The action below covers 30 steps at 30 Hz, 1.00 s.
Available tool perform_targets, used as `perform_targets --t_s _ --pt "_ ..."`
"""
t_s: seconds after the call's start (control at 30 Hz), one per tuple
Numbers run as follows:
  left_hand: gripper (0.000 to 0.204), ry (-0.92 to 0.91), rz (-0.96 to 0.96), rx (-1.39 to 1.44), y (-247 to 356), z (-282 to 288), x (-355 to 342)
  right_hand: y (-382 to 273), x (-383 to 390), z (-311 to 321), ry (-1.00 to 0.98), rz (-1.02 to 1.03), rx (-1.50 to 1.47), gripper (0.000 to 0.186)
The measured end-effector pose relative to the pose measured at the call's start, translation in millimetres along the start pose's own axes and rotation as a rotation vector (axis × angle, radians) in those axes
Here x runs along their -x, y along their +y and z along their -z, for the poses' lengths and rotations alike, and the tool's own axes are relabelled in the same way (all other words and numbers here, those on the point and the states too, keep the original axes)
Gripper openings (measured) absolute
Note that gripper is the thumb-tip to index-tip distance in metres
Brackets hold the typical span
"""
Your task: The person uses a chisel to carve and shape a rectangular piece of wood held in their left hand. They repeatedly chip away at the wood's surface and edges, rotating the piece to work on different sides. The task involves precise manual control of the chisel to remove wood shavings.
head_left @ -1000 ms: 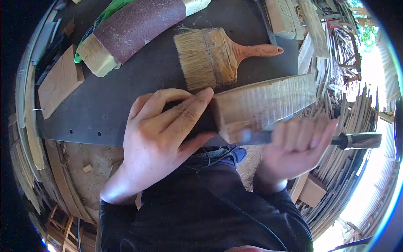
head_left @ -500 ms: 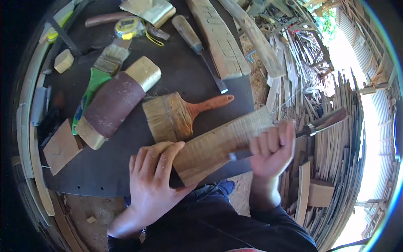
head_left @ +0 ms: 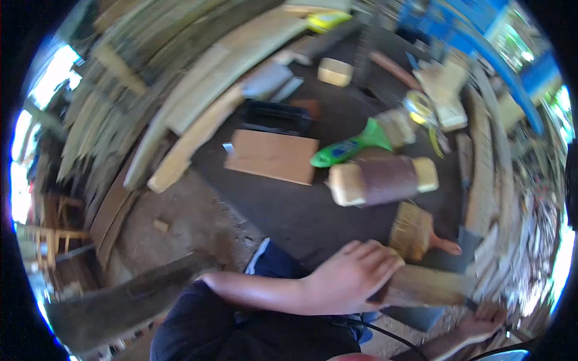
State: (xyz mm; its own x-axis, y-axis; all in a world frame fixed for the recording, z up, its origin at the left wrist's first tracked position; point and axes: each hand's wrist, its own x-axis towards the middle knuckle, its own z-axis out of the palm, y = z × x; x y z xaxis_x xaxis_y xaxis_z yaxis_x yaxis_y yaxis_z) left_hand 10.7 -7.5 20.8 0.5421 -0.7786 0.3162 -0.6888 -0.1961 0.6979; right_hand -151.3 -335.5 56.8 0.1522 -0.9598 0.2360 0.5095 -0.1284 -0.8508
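My left hand (head_left: 355, 274) grips the near-left end of a flat wooden board (head_left: 427, 286), fingers over its top and thumb beneath. At the board's far right end, my right hand (head_left: 486, 319) is closed round a chisel (head_left: 473, 305). Only a small dark piece of the chisel shows, smeared by motion. Just beyond the board lies a wide paintbrush (head_left: 415, 231) with an orange handle. Behind that brush rests a wooden block wrapped in brown sandpaper (head_left: 386, 180).
On the dark table lie a green-handled brush (head_left: 355, 144), a thin wooden piece (head_left: 272, 157), a small wood block (head_left: 335, 72), a yellow tape measure (head_left: 418, 107) and a thick carved beam (head_left: 480, 168). Long planks (head_left: 211, 72) stand along the left; scrap wood piles up at right.
The whole view has swung left, so table and hands appear farther right. My left hand keeps hold of the board; my right hand with the chisel is now at the board's right end.
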Motion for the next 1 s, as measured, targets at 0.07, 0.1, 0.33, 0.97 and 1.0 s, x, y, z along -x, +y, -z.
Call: perform_targets --t_s 0.07,0.1,0.33,0.97,1.0 --pt "0.081 0.024 -0.085 0.019 -10.3 0.1 -7.7 2.1 -1.8 0.5 0.163 0.044 0.104 0.037" --pt "0.081 0.051 -0.102 -0.005 -7.8 -0.2 -5.4 10.6 -9.2 4.1 0.159 0.081 0.125 0.041" --pt "0.087 0.166 -0.127 -0.022 -11.1 -3.9 -3.3 11.2 -22.7 5.1 -0.206 0.011 0.045 0.04" --pt "0.078 0.19 -0.073 -0.098 -10.4 -6.9 0.8 18.9 -11.2 -8.2 -0.089 0.046 0.07 0.034" --pt "0.079 0.186 -0.075 -0.098 -10.4 -7.1 0.1 20.4 -14.3 -4.1 -0.136 0.002 0.019 0.035"
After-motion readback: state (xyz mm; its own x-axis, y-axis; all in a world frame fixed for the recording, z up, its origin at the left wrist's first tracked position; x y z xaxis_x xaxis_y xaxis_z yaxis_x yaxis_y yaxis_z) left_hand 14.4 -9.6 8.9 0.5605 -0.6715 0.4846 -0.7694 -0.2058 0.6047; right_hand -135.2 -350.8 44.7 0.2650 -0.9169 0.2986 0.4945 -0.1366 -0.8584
